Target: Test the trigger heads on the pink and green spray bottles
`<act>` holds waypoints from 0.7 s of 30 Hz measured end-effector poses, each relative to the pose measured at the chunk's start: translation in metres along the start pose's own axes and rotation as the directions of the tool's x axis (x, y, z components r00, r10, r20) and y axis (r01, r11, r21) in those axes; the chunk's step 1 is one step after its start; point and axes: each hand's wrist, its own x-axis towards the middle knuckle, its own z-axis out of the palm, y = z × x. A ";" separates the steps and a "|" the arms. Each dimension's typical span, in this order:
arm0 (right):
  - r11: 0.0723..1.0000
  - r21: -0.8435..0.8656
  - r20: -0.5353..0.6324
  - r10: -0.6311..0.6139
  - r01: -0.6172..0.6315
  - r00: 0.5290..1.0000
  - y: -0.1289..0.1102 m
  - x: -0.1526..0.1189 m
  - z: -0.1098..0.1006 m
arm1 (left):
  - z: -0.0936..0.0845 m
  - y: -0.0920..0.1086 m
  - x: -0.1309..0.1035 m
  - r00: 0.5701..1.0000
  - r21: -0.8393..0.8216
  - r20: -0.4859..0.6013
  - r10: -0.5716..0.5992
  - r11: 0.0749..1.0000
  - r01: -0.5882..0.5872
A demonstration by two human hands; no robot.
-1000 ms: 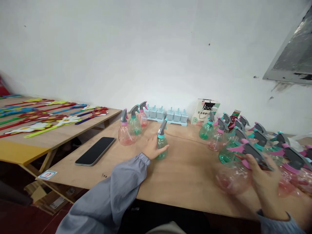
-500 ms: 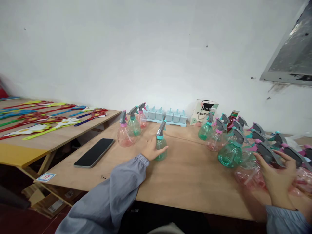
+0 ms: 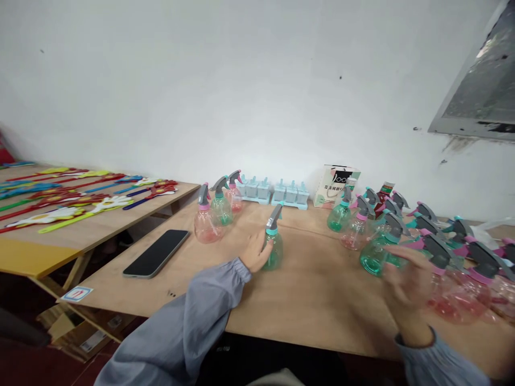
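Note:
My left hand (image 3: 256, 253) is closed around the left side of a green spray bottle (image 3: 276, 251) with a turquoise collar and grey trigger head. That bottle leans slightly to the right. Blurred by motion, my right hand (image 3: 406, 276) is in front of another green spray bottle (image 3: 372, 256), its fingers apart and nothing visible in them. Whether it touches that bottle I cannot tell. Several pink and green spray bottles crowd the right side, among them a pink one (image 3: 458, 300) beside my right hand.
At the left back stand a pink bottle (image 3: 205, 222), a green one (image 3: 221, 209) and another pink one (image 3: 235, 198). A phone (image 3: 156, 253) lies at left. Pale blue popsicle molds (image 3: 289, 194) and a printed box (image 3: 335, 186) line the wall. Colourful hand-shaped sticks (image 3: 100, 202) cover the neighbouring table.
My right hand has left the pink bottle's trigger head and swung left. My left hand and its green bottle have shifted slightly right, the bottle tilting more.

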 end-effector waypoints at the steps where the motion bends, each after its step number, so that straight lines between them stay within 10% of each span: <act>1: 0.998 0.051 0.116 -0.044 0.039 0.992 -0.006 -0.004 0.022 | 0.002 0.005 -0.002 1.000 -0.004 0.022 0.009 1.000 -0.009; 8: 0.913 0.333 0.513 0.033 -0.234 0.858 -0.035 -0.015 0.163 | 0.011 0.027 -0.011 0.971 0.004 0.182 0.152 0.988 -0.155; 11: 0.883 0.383 0.518 0.039 -0.272 0.855 -0.036 -0.018 0.173 | 0.000 0.018 -0.005 0.981 0.056 0.054 0.188 0.980 -0.191; 13: 0.883 0.380 0.492 0.060 -0.276 0.868 -0.035 -0.019 0.168 | -0.021 0.002 0.005 0.958 0.121 -0.250 0.139 0.986 -0.112; 15: 0.883 0.370 0.472 0.089 -0.289 0.877 -0.034 -0.019 0.162 | -0.049 -0.021 0.016 0.791 0.129 -0.611 0.030 0.990 0.062; 18: 0.879 0.368 0.453 0.114 -0.302 0.884 -0.034 -0.017 0.158 | -0.091 -0.064 0.027 0.557 0.062 -0.809 -0.189 0.914 0.400; 20: 0.878 0.374 0.439 0.116 -0.299 0.891 -0.035 -0.016 0.157 | -0.109 -0.091 0.028 0.582 0.050 -0.758 -0.294 0.864 0.501; 21: 0.874 0.382 0.436 0.117 -0.302 0.892 -0.035 -0.016 0.157 | -0.113 -0.102 0.028 0.670 0.087 -0.685 -0.286 0.881 0.466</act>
